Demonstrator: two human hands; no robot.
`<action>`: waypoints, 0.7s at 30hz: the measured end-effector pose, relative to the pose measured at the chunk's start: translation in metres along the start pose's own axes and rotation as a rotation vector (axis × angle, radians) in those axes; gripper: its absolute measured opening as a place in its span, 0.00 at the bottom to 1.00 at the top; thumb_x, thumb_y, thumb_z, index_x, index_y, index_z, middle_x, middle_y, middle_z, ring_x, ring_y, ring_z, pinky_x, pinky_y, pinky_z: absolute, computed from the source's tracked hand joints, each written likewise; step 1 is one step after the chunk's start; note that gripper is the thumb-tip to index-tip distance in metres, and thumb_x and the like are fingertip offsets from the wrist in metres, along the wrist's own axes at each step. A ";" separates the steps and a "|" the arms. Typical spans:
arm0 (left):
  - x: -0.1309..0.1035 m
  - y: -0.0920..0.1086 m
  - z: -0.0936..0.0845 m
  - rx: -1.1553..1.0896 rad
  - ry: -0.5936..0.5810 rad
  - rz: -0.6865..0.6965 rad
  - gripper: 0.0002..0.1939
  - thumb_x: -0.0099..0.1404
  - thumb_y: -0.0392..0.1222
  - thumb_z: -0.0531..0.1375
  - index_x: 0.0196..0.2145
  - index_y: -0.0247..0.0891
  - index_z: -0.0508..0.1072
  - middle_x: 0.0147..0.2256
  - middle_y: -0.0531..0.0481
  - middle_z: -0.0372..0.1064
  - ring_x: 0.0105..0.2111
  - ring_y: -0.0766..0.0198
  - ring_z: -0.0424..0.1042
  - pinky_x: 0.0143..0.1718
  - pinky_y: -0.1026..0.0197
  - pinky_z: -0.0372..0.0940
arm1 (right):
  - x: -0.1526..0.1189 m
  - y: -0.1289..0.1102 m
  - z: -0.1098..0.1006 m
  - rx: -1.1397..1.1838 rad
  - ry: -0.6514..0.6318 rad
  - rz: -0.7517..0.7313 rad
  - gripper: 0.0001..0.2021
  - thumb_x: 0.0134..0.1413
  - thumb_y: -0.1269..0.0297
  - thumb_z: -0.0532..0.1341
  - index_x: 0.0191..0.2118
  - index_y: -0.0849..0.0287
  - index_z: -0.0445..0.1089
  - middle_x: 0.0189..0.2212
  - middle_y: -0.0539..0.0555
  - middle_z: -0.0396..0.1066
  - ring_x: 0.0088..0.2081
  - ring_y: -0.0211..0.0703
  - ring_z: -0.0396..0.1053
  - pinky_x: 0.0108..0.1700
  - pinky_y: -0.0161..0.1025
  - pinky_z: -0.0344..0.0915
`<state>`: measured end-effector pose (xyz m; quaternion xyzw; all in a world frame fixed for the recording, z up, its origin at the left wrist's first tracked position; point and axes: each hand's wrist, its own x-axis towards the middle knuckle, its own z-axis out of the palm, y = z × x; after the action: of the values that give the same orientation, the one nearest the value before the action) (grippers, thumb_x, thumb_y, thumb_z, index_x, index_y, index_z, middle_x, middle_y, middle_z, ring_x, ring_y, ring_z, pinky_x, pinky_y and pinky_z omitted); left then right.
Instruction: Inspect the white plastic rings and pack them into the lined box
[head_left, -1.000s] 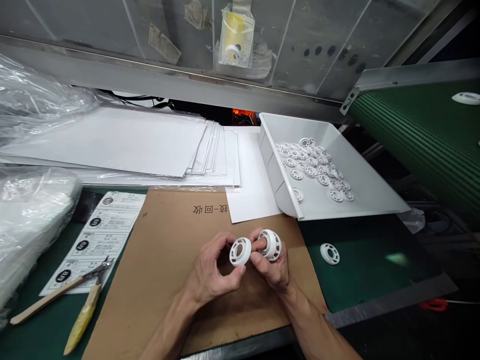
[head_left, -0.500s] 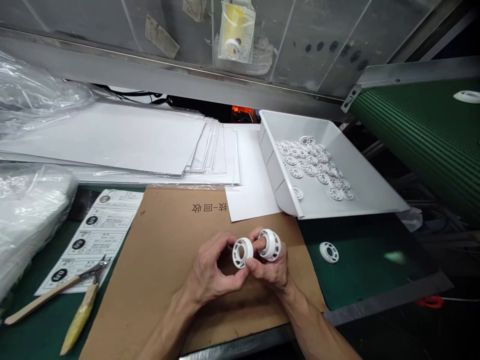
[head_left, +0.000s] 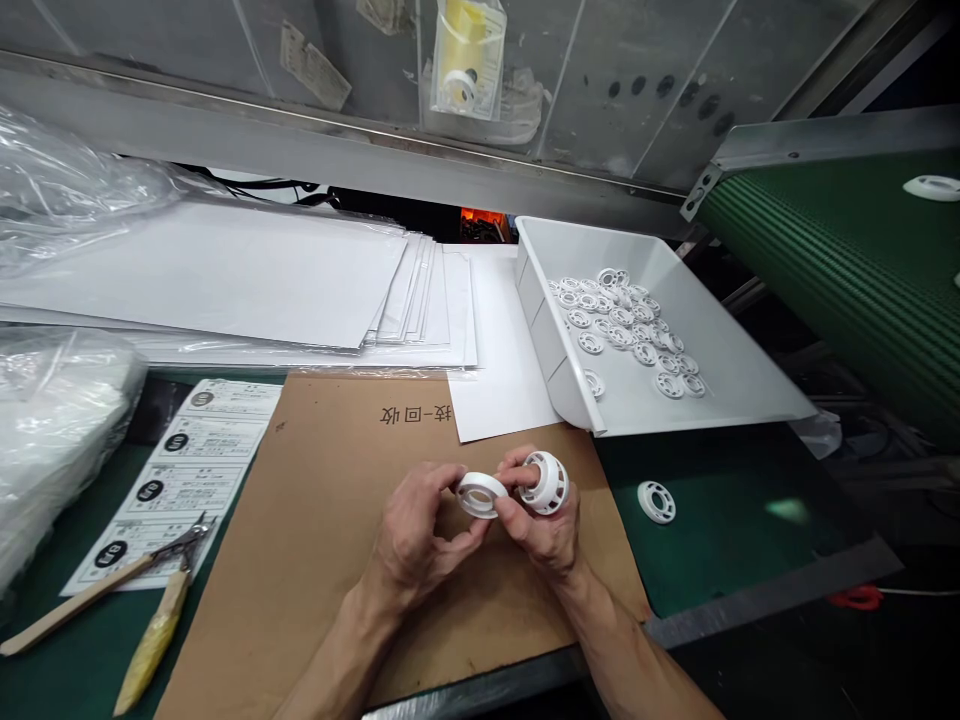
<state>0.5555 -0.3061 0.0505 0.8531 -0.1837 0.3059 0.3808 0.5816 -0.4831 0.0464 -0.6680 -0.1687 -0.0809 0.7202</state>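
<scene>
Above the brown cardboard sheet [head_left: 337, 520], my left hand [head_left: 411, 530] pinches a white slotted plastic ring [head_left: 472, 481] between thumb and fingers. The thumb of my right hand [head_left: 549, 540] touches this ring's right edge. My right hand also holds a white slotted ring piece [head_left: 555, 484], thicker, perhaps more than one ring together, with a finger passing through its hole. A single white ring [head_left: 657, 503] lies flat on the green table to the right. At the upper right, a white tray [head_left: 720, 330] contains many similar rings [head_left: 621, 317].
Nippers [head_left: 161, 620] with yellowish handles lie at left on a printed label sheet [head_left: 217, 440]. White sheets [head_left: 262, 270] are stacked at the back left, beside clear plastic bags [head_left: 60, 430]. A green conveyor belt [head_left: 840, 230] stands at right. One bagged sample [head_left: 466, 60] hangs on the back panel.
The ring in my left hand has tilted, its hole now facing more upward. My right hand's ring piece has turned slightly and shifted a little to the right.
</scene>
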 end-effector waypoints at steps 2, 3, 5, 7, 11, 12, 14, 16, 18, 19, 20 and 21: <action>-0.001 -0.001 0.001 0.012 0.027 0.034 0.16 0.66 0.35 0.64 0.49 0.36 0.66 0.35 0.47 0.74 0.32 0.59 0.75 0.35 0.61 0.72 | -0.001 0.000 0.000 -0.021 -0.024 -0.010 0.10 0.52 0.68 0.71 0.41 0.49 0.82 0.39 0.52 0.72 0.37 0.44 0.73 0.36 0.38 0.69; -0.001 -0.001 0.002 0.011 0.032 0.044 0.16 0.66 0.34 0.64 0.49 0.36 0.66 0.35 0.46 0.74 0.33 0.59 0.75 0.35 0.60 0.72 | -0.001 0.000 0.000 -0.028 -0.029 -0.009 0.10 0.53 0.68 0.71 0.41 0.49 0.82 0.39 0.52 0.72 0.37 0.44 0.73 0.36 0.38 0.69; -0.001 -0.002 0.003 -0.002 0.034 0.052 0.17 0.66 0.34 0.65 0.50 0.35 0.67 0.36 0.45 0.75 0.33 0.58 0.76 0.36 0.60 0.72 | -0.002 0.000 0.000 -0.035 -0.030 0.000 0.09 0.54 0.69 0.70 0.41 0.49 0.82 0.39 0.52 0.73 0.38 0.44 0.73 0.37 0.38 0.69; -0.001 -0.003 0.003 -0.019 0.031 0.052 0.18 0.66 0.33 0.65 0.52 0.34 0.67 0.37 0.43 0.76 0.34 0.58 0.76 0.36 0.59 0.73 | -0.001 0.000 -0.001 -0.032 -0.022 0.007 0.09 0.55 0.69 0.69 0.41 0.49 0.82 0.39 0.52 0.73 0.38 0.44 0.73 0.37 0.39 0.69; -0.003 -0.002 0.004 -0.066 0.036 0.062 0.21 0.65 0.31 0.66 0.54 0.33 0.67 0.39 0.41 0.77 0.36 0.57 0.77 0.38 0.58 0.74 | 0.000 -0.001 -0.001 -0.007 -0.007 0.014 0.07 0.55 0.68 0.68 0.40 0.51 0.82 0.38 0.52 0.73 0.39 0.45 0.72 0.41 0.40 0.69; -0.003 -0.002 0.004 -0.078 0.036 0.067 0.22 0.64 0.30 0.66 0.54 0.33 0.67 0.39 0.41 0.77 0.36 0.57 0.77 0.38 0.58 0.74 | 0.000 -0.001 -0.001 -0.001 -0.007 0.019 0.07 0.56 0.68 0.68 0.39 0.51 0.82 0.37 0.52 0.73 0.40 0.46 0.72 0.43 0.41 0.69; -0.003 -0.001 0.003 -0.091 0.036 0.085 0.24 0.63 0.30 0.68 0.55 0.33 0.67 0.39 0.41 0.77 0.36 0.57 0.77 0.38 0.57 0.74 | 0.000 -0.001 -0.001 0.011 -0.014 0.035 0.07 0.57 0.67 0.67 0.39 0.51 0.82 0.37 0.52 0.74 0.42 0.47 0.72 0.45 0.42 0.68; -0.002 0.000 0.002 -0.085 0.038 0.118 0.26 0.62 0.30 0.69 0.56 0.33 0.67 0.39 0.41 0.77 0.35 0.57 0.76 0.36 0.57 0.74 | 0.000 0.000 -0.001 0.029 -0.021 0.058 0.07 0.59 0.66 0.66 0.40 0.51 0.82 0.37 0.53 0.74 0.43 0.47 0.72 0.47 0.42 0.68; -0.001 0.000 0.000 -0.080 0.031 0.151 0.25 0.63 0.31 0.69 0.56 0.33 0.69 0.37 0.41 0.77 0.34 0.57 0.75 0.34 0.57 0.73 | -0.001 0.002 -0.001 0.050 -0.030 0.078 0.08 0.60 0.65 0.65 0.41 0.51 0.82 0.39 0.53 0.74 0.42 0.47 0.72 0.46 0.42 0.68; 0.000 0.000 0.000 -0.084 0.026 0.160 0.24 0.64 0.33 0.68 0.56 0.34 0.69 0.37 0.41 0.77 0.33 0.57 0.75 0.33 0.57 0.72 | -0.001 0.002 -0.001 0.056 -0.037 0.085 0.08 0.61 0.65 0.64 0.41 0.51 0.82 0.39 0.53 0.74 0.41 0.47 0.72 0.45 0.42 0.68; 0.000 0.000 0.000 -0.093 0.020 0.165 0.23 0.65 0.34 0.68 0.56 0.34 0.69 0.37 0.41 0.77 0.33 0.57 0.75 0.33 0.57 0.72 | -0.001 0.002 -0.001 0.058 -0.044 0.089 0.08 0.61 0.65 0.64 0.40 0.51 0.82 0.40 0.53 0.74 0.41 0.46 0.72 0.44 0.41 0.68; 0.000 0.000 -0.001 -0.107 0.016 0.165 0.22 0.66 0.35 0.67 0.57 0.34 0.69 0.37 0.40 0.77 0.33 0.56 0.75 0.34 0.57 0.72 | -0.001 0.002 0.000 0.056 -0.053 0.090 0.08 0.61 0.65 0.64 0.40 0.52 0.82 0.39 0.53 0.74 0.40 0.46 0.73 0.43 0.41 0.68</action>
<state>0.5551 -0.3057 0.0511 0.8109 -0.2664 0.3327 0.4009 0.5817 -0.4834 0.0444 -0.6564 -0.1596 -0.0258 0.7369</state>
